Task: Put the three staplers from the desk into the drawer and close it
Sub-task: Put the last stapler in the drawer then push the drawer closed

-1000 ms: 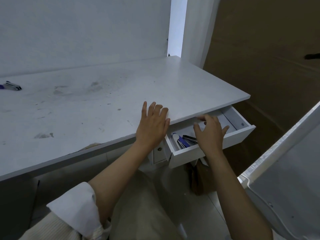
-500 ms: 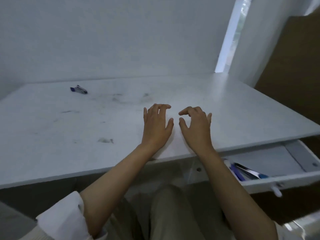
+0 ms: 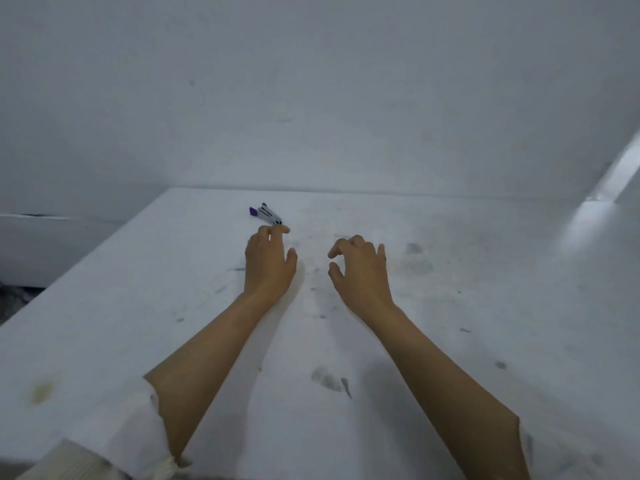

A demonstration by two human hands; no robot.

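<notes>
One small white stapler (image 3: 266, 214) with a purple end lies near the back of the white desk (image 3: 485, 306). My left hand (image 3: 268, 261) reaches over the desk, its fingertips just short of the stapler's near end, fingers apart and holding nothing. My right hand (image 3: 360, 268) hovers beside it to the right, fingers curled loosely and empty. The drawer and the other staplers are out of view.
A white wall (image 3: 311, 98) rises right behind the desk. The desk's left edge (image 3: 86, 265) runs diagonally, with a lower surface beyond it. Dark smudges (image 3: 329, 381) mark the desktop. A bright strip of light (image 3: 599, 206) falls at the far right.
My view swung left, away from the open drawer. Both hands moved from the desk's front edge toward the back, and my left hand now nears the stapler.
</notes>
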